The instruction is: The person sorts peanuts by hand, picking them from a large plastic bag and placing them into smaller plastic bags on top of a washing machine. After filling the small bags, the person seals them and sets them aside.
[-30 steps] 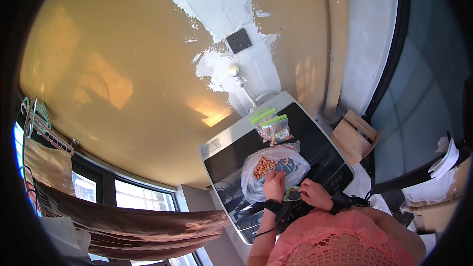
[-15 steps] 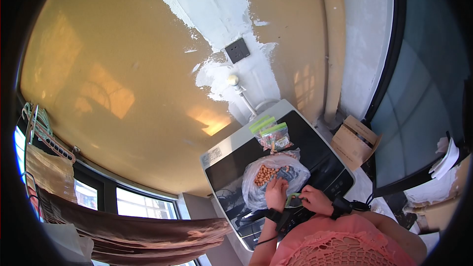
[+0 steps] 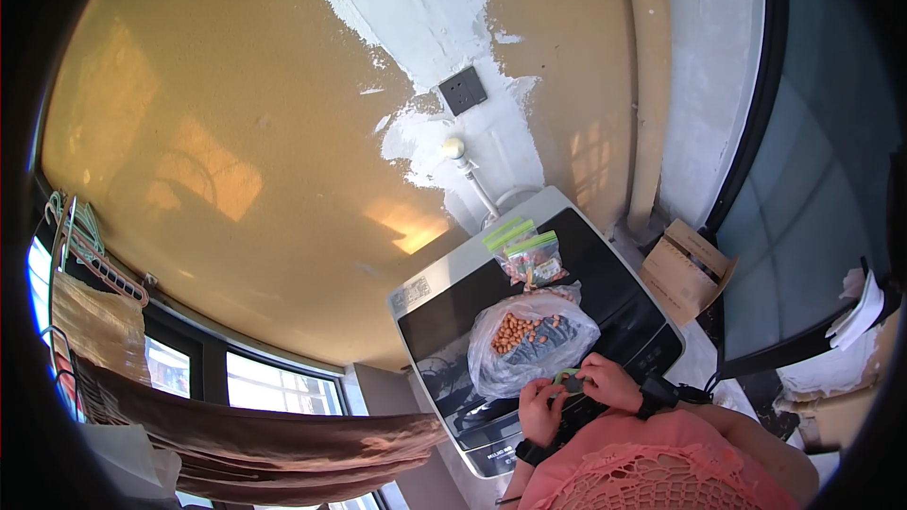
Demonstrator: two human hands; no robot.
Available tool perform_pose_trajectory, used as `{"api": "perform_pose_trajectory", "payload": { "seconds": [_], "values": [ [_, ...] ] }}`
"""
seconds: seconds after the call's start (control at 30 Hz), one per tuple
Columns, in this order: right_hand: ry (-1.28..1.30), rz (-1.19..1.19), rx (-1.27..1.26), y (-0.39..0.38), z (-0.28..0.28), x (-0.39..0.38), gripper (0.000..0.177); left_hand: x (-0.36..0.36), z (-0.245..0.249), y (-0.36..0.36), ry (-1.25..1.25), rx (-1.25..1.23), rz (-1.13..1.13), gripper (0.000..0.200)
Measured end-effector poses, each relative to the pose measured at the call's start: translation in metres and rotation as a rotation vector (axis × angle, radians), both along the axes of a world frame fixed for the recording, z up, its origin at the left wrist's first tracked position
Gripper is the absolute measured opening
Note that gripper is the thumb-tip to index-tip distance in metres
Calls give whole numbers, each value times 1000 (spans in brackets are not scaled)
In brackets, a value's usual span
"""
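An open clear plastic bag (image 3: 487, 373) of round brown nuts (image 3: 515, 331) lies on the black top of a washing machine (image 3: 430, 328). Just below the bag, my left hand (image 3: 542, 410) and my right hand (image 3: 607, 382) are close together. Between them is a small bag with a green strip (image 3: 566, 375), and the fingers of both hands are closed on its edge. What the small bag contains is too small to make out. Zip bags with green tops (image 3: 534, 248) lie beyond the large bag, packed with small reddish pieces.
A cardboard box (image 3: 682, 274) stands right of the machine. On the wall are a socket (image 3: 463, 91) and a tap (image 3: 454, 148) with a pipe. Brown cloth (image 3: 283, 444) hangs at the lower left, below hangers (image 3: 90, 246).
My left hand has drawn back from over the nuts to the near side of the large bag and now meets the small green-edged bag. My right hand stays on it.
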State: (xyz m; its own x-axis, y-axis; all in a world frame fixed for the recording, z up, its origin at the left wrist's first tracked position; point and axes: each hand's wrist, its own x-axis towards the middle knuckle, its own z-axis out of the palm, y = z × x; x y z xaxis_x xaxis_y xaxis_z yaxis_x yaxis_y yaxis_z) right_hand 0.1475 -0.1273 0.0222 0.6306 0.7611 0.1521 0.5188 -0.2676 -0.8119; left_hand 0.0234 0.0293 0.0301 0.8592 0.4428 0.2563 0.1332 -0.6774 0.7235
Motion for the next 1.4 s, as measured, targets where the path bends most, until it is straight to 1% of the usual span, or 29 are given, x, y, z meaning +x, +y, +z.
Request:
{"api": "perform_pose_trajectory", "payload": {
  "seconds": [0.13, 0.27, 0.43, 0.47, 0.57, 0.63, 0.77, 0.83, 0.87, 0.93, 1.0, 1.03, 1.13, 1.17, 1.23, 1.4],
  "values": [
    [13, -4, -12, -1, 5, 1, 17, 6, -3, 3, -44, -4, 21, 16],
    [9, 5, -2, -2, 2, 0, 20, 9, -8, 5, -55, -40, 41, 16],
    [29, 12, -14, -1, 4, -1, 21, 9, -9, 4, -19, 18, 46, 17],
    [31, 16, -11, -1, 6, -1, 18, 8, -10, 5, -20, 18, 46, 17],
    [19, 25, -5, 0, 6, -1, 14, 7, -17, 5, -6, 2, 33, 19],
    [4, 33, -1, 1, 6, 0, 13, 6, -20, 5, -28, -70, 13, 24],
    [-29, 27, 50, 10, 16, 12, 13, 4, -23, 8, -10, -77, 5, 27],
    [-58, 16, 72, 18, 19, 21, 12, 3, -25, 9, -34, -23, 0, 29],
    [-68, 16, 58, 24, 18, 27, 13, 3, -25, 9, -36, -21, 0, 29],
    [-82, 17, 49, 37, 15, 36, 14, 2, -23, 7, 10, -93, 27, 28],
    [-183, 14, 58, 50, 14, 43, 17, 1, -22, 7, 18, -120, 23, 28],
    [-179, 18, 49, 55, 14, 45, 20, 0, -22, 7, 29, -152, 17, 29],
    [-237, 25, 66, 69, 7, 51, 21, -1, -21, 3, 37, -209, 12, 30],
    [-241, 29, 69, 73, 2, 54, 21, -1, -24, 4, 43, -193, 5, 31],
    [-260, 78, -1, 77, -11, 56, 23, -3, -26, 3, 59, -197, 2, 32],
    [-253, 104, -44, 80, -15, 60, 24, -2, -30, 3, 77, -222, -10, 35]
  ]
}}
